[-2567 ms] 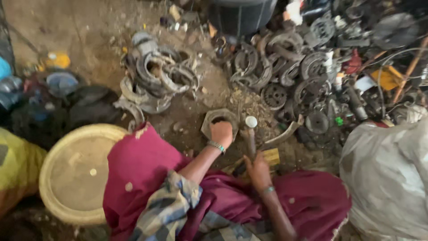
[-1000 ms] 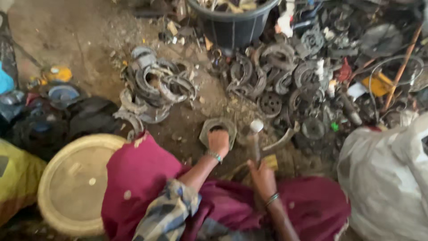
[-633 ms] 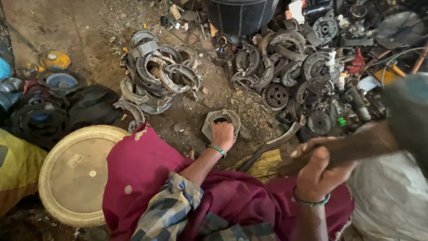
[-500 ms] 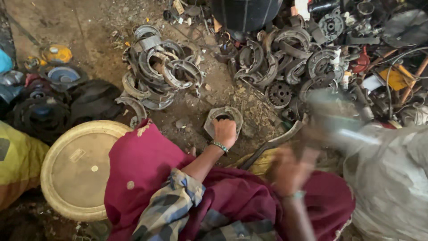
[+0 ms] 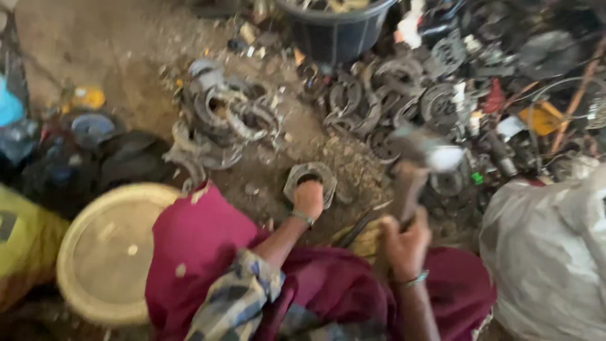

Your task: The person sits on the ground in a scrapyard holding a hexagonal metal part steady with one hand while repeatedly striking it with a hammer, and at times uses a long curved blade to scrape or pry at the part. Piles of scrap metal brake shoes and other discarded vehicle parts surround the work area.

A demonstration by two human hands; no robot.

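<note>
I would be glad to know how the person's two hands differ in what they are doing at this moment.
The left hand rests low on a ring-shaped metal part on the ground and looks sharp; the right hand is raised, gripping a hammer, and both are motion-blurred. The left hand lies flat over the part, while the right is closed round the handle. Both wrists wear bangles.

We count one round yellow plastic lid [image 5: 107, 252], one dark ribbed plastic bucket [image 5: 338, 35], one white woven sack [image 5: 549, 252], one blurred hammer [image 5: 416, 164], and two bare hands, the left hand [image 5: 308, 199] and the right hand [image 5: 404, 243].
</note>
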